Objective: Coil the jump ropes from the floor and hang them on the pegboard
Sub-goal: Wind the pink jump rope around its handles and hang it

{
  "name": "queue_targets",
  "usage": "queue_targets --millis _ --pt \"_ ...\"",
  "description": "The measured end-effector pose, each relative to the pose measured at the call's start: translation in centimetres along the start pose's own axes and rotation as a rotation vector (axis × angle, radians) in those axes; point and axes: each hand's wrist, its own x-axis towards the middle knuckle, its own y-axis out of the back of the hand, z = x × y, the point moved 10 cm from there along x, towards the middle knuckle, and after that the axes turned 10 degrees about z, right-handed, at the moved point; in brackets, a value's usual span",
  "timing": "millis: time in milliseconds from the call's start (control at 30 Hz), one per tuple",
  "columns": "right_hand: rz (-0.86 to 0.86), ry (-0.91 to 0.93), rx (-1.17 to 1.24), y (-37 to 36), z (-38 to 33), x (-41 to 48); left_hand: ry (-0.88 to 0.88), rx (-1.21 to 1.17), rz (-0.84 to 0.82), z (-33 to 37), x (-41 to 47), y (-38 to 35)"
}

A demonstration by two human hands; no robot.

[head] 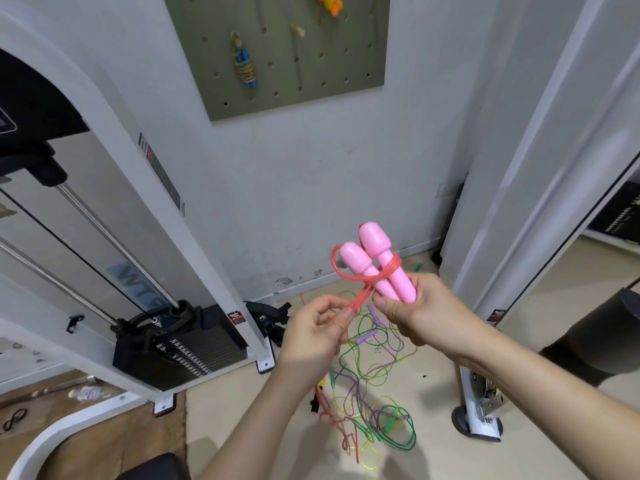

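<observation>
Upside-down "WT" lettering on the weight machine's (145, 237) blue sticker (133, 282).

Right hand (420, 311) gripping two pink handles (375, 263) (cord wound around them), left hand (317, 329) pinching the pink cord (358, 297), tangled ropes (370, 389) on the floor beyond

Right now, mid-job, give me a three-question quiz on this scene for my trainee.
1. True or false: the right hand holds both pink handles together.
2. What is the left hand pinching? A) a green cord B) the pink cord C) a peg
3. Fill in: more ropes lie tangled on the ____.

Key:
1. True.
2. B; the cord is wrapped around the handles.
3. Floor; the rope pile lies below the pegboard.
</observation>
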Motion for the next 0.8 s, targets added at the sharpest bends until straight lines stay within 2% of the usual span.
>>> queue_targets --millis 233,300,400,500,600,700,800 --pt "0.125 0.029 -0.353 1.0 0.4 2.4 -0.291 0.713 0.054 2.4 -0.5 -0.3" --pt "0.160 0.049 -0.484 1.7 0.2 3.1 -0.521 0.962 0.110 3.5 -1.6 -0.4" --pt "0.148 0.045 -0.730 1.8 1.0 3.9 -0.741 1.195 0.025 3.8 -2.5 -1.1" --pt "0.105 0.082 -0.982 0.3 1.7 4.2 -0.809 1.321 -0.059 5.0 -2.6 -1.7" --pt "-0.010 0.090 -1.114 -1.8 2.0 4.2 -1.054 1.380 -0.095 7.9 -3.8 -3.0" --pt "-0.204 0.088 -1.242 -4.1 1.6 3.6 -1.292 1.315 -0.140 9.8 -4.7 -3.1" --pt "-0.441 0.223 -1.344 -6.9 0.0 1.2 -1.317 1.313 -0.198 10.8 -3.1 -2.1"
